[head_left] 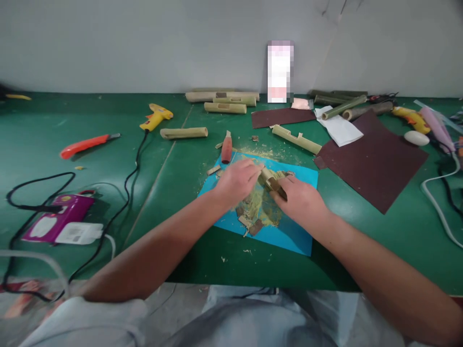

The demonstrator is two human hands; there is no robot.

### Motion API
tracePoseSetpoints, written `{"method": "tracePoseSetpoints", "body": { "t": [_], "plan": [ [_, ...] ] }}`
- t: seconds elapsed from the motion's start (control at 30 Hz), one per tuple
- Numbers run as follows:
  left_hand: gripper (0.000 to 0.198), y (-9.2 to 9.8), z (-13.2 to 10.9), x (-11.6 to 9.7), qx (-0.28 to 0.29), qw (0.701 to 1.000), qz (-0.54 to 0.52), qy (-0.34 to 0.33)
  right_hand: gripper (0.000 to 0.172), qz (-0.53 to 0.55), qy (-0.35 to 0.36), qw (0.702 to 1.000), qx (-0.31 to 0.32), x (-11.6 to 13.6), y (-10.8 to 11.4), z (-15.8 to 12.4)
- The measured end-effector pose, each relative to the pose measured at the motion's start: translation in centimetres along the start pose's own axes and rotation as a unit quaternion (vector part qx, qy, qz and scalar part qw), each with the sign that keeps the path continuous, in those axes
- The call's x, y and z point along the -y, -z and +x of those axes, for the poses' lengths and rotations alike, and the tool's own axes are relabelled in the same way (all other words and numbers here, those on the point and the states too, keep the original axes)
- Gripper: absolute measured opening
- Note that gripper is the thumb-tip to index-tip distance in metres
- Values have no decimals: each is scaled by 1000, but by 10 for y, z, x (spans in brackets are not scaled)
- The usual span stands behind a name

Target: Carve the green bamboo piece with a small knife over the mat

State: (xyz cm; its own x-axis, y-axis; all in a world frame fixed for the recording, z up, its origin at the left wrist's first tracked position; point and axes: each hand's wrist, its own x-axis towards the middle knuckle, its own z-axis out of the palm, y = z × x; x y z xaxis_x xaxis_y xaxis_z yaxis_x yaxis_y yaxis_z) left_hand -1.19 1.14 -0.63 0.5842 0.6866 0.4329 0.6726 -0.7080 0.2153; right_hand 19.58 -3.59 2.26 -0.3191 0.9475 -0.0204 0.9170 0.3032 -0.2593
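A short bamboo tube with an opening cut in its side is gripped by my right hand, fingers wrapped round its near end. My left hand is closed at the tube's far end, its fingertips pinched together; what they hold, if anything, is hidden. Beneath both hands lies a blue sheet strewn with bamboo shavings and several small offcuts. Just beyond my left hand is a red-handled carving tool, its blade pointing away from me.
Several cut bamboo tubes lie along the back. To the right are brown sandpaper sheets and a white paper. Leftward sit a yellow glue gun, a red utility knife and a purple power strip with loose cables.
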Motion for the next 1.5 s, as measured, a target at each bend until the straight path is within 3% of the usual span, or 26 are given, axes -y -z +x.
{"method": "tracePoseSetpoints", "body": {
  "t": [0.1, 0.47, 0.6, 1.2, 1.5],
  "plan": [
    [36, 0, 0, -3, 19, 1000, -20, -15, 25, 3, -3, 1000, 2, 0, 0, 0],
    [36, -2, -1, 3, 0, 1000, -19, -11, 26, 12, -1, 1000, -8, -2, -3, 0],
    [35, -2, -1, 2, 23, 999, -22, -17, 24, 14, -5, 1000, -6, -2, -3, 1],
    [34, 2, -1, 7, -13, 1000, -14, -24, 22, 22, -17, 1000, 1, -1, -2, 2],
    [34, 1, -1, 6, 12, 999, -8, -31, 23, 21, -18, 1000, 6, -2, -2, 1]
  ]
}}
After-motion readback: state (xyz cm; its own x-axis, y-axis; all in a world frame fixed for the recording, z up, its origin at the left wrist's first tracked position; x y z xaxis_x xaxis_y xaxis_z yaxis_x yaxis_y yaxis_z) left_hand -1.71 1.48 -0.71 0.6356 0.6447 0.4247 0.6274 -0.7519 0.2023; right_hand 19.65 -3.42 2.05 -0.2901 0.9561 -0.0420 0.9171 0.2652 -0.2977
